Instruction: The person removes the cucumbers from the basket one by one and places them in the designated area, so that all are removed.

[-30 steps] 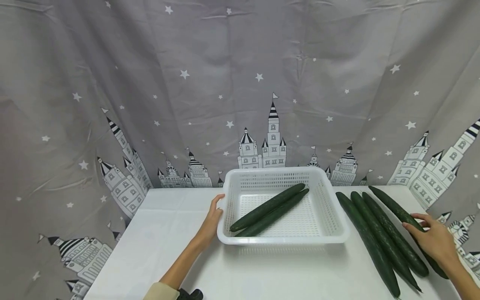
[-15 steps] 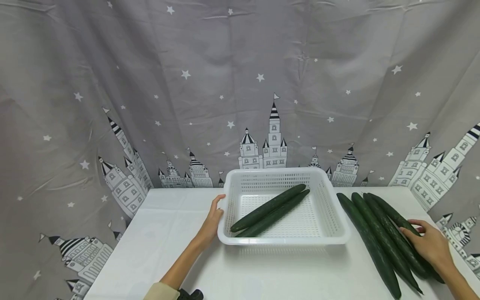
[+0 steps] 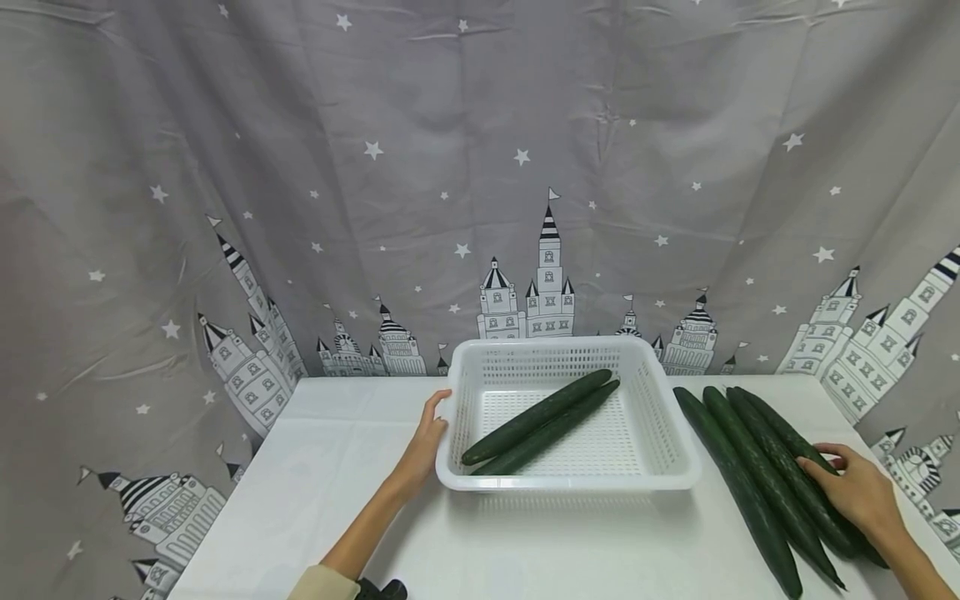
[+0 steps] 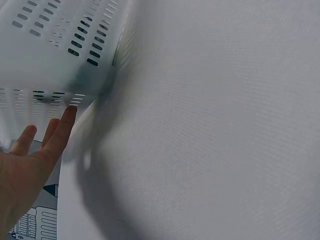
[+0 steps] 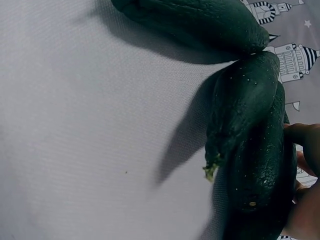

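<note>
In the head view my left hand [image 3: 427,437] rests at the left side of a white slotted plastic basket [image 3: 570,482]. The left wrist view shows its fingers [image 4: 61,131] extended, with a fingertip against the basket's wall. Two long dark green cucumbers [image 3: 536,417] lie slantwise inside. Off to the right, my right hand [image 3: 855,487] holds the outermost cucumber [image 3: 780,421] of a group, thumb on its near-left side and fingers over the far side. That cucumber lies against its neighbour on the table; part of it is hidden beneath the hand.
Several more cucumbers [image 3: 738,483] lie side by side on the white table [image 3: 570,550], right of the basket. Behind the table hangs a grey curtain [image 3: 405,108] with stars and castles. A black object [image 3: 382,590] sits at my left sleeve [image 3: 322,583].
My right hand has shifted the outermost cucumber leftward against the neighbouring one, then moved slightly further left and down. My left hand and the basket stay in place.
</note>
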### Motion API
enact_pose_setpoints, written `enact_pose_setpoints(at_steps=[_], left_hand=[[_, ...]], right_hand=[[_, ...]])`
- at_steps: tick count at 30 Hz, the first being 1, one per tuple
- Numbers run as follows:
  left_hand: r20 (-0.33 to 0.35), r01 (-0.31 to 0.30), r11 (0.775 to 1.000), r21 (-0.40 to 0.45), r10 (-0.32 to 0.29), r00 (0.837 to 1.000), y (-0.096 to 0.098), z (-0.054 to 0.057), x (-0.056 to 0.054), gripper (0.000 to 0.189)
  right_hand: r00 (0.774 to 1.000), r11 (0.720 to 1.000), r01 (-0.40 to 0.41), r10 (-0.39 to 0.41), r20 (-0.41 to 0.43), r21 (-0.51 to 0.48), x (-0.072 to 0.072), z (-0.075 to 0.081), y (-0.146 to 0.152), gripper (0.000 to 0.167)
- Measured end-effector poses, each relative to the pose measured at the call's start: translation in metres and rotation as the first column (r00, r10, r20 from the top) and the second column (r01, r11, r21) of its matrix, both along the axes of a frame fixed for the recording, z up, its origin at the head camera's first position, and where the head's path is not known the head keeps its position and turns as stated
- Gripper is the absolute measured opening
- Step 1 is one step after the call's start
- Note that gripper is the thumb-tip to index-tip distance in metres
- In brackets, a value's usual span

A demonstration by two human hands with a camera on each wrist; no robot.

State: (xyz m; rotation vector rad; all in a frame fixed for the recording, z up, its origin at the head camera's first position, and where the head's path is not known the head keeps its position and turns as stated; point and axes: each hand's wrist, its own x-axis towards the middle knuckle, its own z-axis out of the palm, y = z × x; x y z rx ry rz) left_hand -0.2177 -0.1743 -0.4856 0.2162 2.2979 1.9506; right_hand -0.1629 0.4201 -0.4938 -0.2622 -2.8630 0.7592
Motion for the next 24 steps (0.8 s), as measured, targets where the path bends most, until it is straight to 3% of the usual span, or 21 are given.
enact_pose_setpoints(at_steps=[11, 18, 24], left_hand=[[0.003, -0.001, 1.0, 0.015, 0.001, 1.0, 0.0, 0.0, 0.0, 0.05], [0.008, -0.012, 1.0, 0.016, 0.012, 1.0, 0.0, 0.0, 0.0, 0.05], [-0.002, -0.008, 1.0, 0.014, 0.008, 1.0, 0.0, 0.0, 0.0, 0.051]], right_hand=[[0.999, 1.0, -0.025, 0.024, 0.023, 0.017, 0.0, 0.001, 0.001, 0.049], [0.996, 1.0, -0.023, 0.025, -0.091, 0.017, 0.0, 0.004, -0.003, 0.038], [0.991, 0.999, -0.04, 0.041, -0.13, 0.01, -0.006, 0.017, -0.015, 0.036]])
